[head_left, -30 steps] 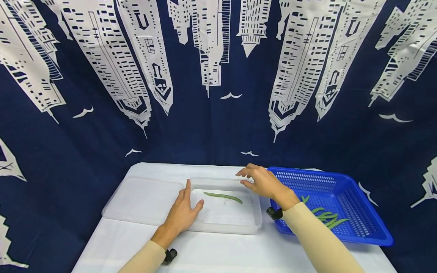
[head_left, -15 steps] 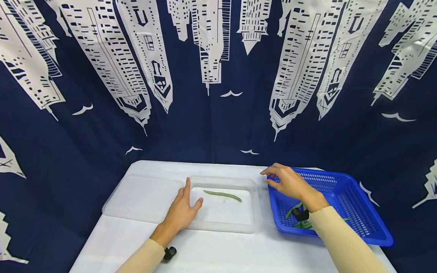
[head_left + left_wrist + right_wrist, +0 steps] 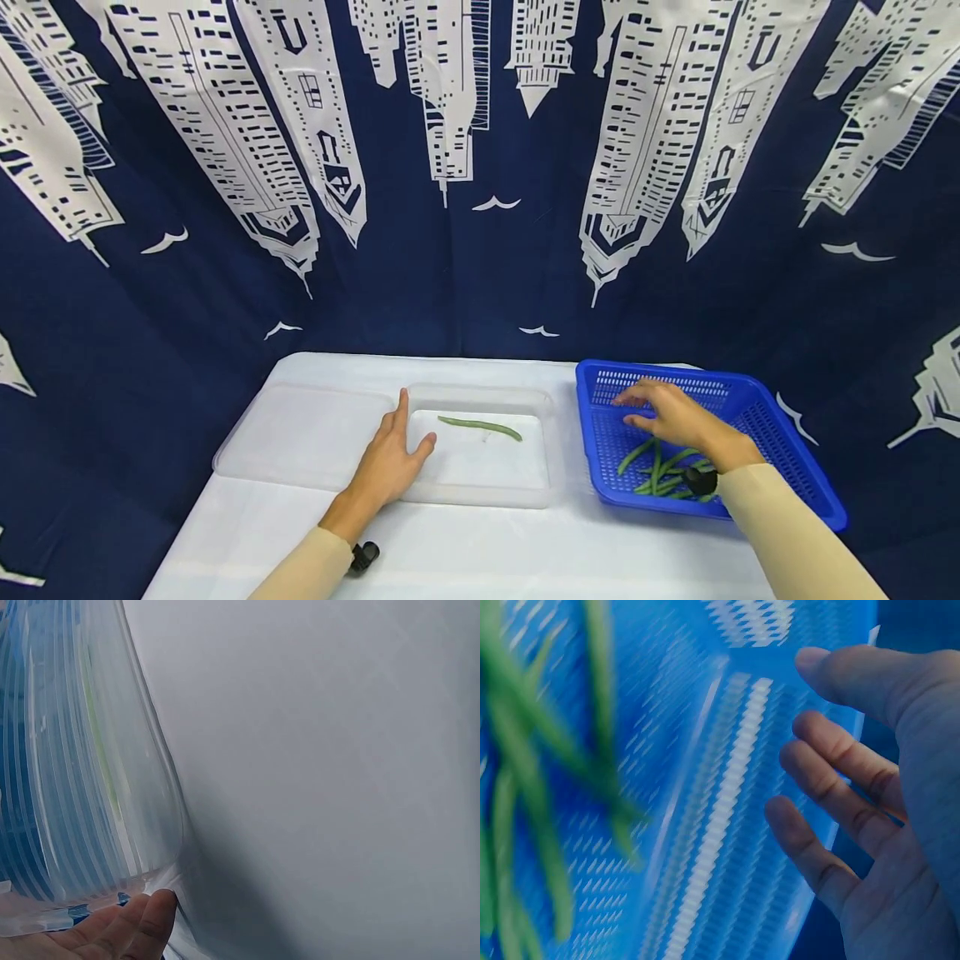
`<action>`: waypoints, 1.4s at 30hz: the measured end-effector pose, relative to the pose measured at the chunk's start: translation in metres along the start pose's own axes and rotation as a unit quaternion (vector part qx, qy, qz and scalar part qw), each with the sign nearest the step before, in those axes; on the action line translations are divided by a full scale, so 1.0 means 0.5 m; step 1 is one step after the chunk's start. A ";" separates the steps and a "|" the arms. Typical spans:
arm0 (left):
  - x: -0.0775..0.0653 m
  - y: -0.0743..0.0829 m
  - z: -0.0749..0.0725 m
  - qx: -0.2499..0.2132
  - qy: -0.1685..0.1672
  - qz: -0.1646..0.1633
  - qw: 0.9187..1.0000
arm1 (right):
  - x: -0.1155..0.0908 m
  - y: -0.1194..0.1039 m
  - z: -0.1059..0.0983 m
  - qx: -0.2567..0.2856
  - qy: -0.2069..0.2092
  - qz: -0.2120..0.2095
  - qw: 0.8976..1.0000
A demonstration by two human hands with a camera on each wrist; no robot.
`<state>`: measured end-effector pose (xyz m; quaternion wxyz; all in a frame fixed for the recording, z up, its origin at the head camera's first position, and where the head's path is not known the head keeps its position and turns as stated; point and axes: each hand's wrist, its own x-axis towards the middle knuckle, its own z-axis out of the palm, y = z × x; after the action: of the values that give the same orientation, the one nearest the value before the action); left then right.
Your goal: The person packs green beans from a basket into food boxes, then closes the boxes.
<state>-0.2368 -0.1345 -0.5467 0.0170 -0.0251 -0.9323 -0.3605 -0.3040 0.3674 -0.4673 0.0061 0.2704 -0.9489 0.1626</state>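
In the head view, a clear plastic container [image 3: 487, 495] sits mid-table with one green bean [image 3: 480, 427] lying in it. My left hand [image 3: 386, 463] rests against the container's left side, fingers extended and thumb over the edge. The left wrist view has these fingers [image 3: 154, 922] at the container's wall. My right hand [image 3: 670, 414] hovers over the blue plastic basket [image 3: 787, 467], fingers loosely bent and holding nothing. Below and beside that hand, several green beans [image 3: 660, 479] lie on the basket floor; in the right wrist view, these beans [image 3: 525, 750] are blurred.
A clear flat lid [image 3: 307, 433] lies left of the container on the white table [image 3: 465, 550]. Behind the table hangs a dark blue cloth [image 3: 465, 275] printed with white buildings and birds. The basket stands near the table's right side.
My right hand has moved right, from the container's far right corner to over the basket. My left hand stays at the container, and the bean in it has not moved.
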 end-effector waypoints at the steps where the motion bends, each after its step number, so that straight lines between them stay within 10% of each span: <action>1: -0.002 -0.001 0.001 -0.002 0.000 -0.001 1.000 | -0.005 0.013 0.002 0.000 -0.009 0.002 1.000; 15: -0.004 -0.004 -0.004 0.012 0.008 0.000 1.000 | -0.059 0.109 0.021 -0.014 -0.071 -0.043 0.996; 42: -0.003 -0.001 -0.002 0.026 -0.004 0.008 1.000 | -0.075 0.119 0.019 -0.015 -0.016 -0.036 0.999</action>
<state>-0.2352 -0.1355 -0.5464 0.0171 -0.0335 -0.9412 -0.3358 -0.3021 0.4312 -0.4980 0.0003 0.3066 -0.9409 0.1437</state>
